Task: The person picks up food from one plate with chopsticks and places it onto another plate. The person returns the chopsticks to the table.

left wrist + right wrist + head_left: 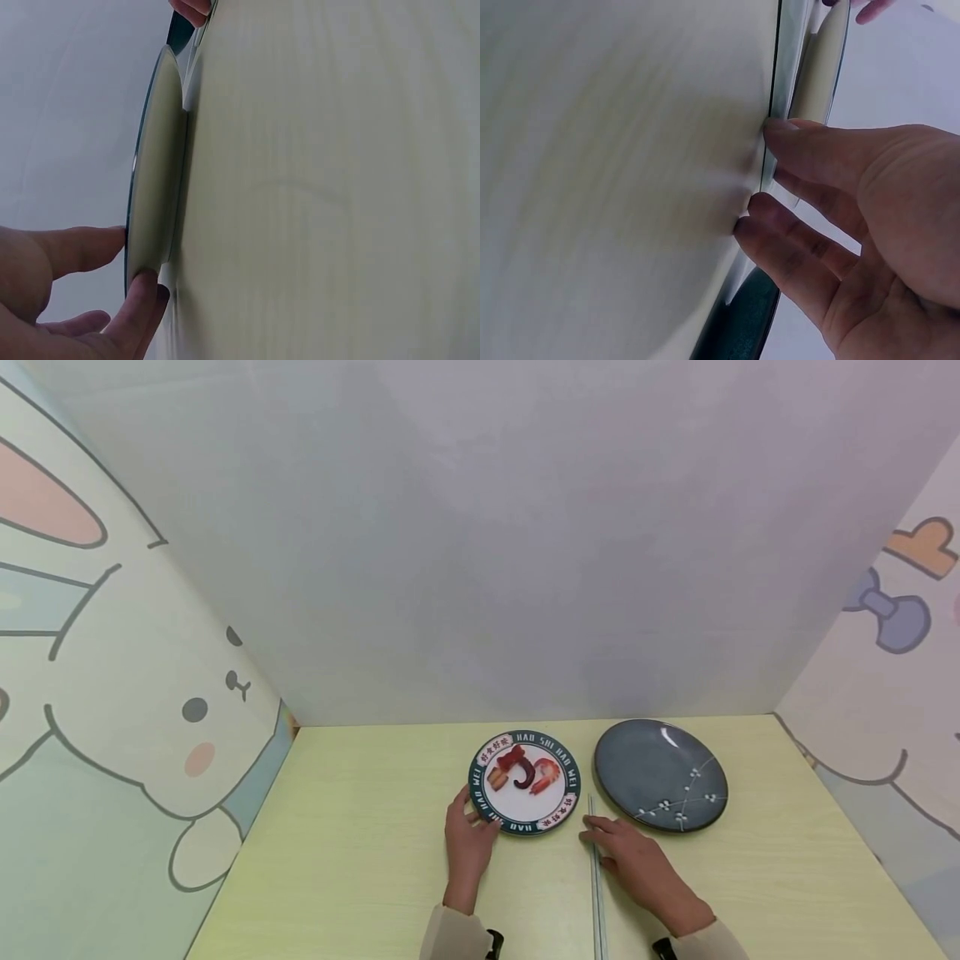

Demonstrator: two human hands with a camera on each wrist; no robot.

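Note:
A round plate (517, 807) with a dark green lettered rim lies near the table's middle. On its white centre are several small food pieces (525, 772), one like a shrimp. My left hand (468, 845) grips its near-left edge; in the left wrist view the thumb (90, 247) is at the rim and fingertips touch the underside. To the right, a pair of long pale chopsticks (597, 910) lies pointing away from me. My right hand (637, 864) pinches them near the far end, thumb (810, 146) against them in the right wrist view.
A dark blue-grey oval plate (648, 768) with white blossoms sits just beyond my right hand. The pale wooden table (337, 835) meets a grey wall (480, 568) at the back. Cartoon-printed panels (127, 710) stand at both sides.

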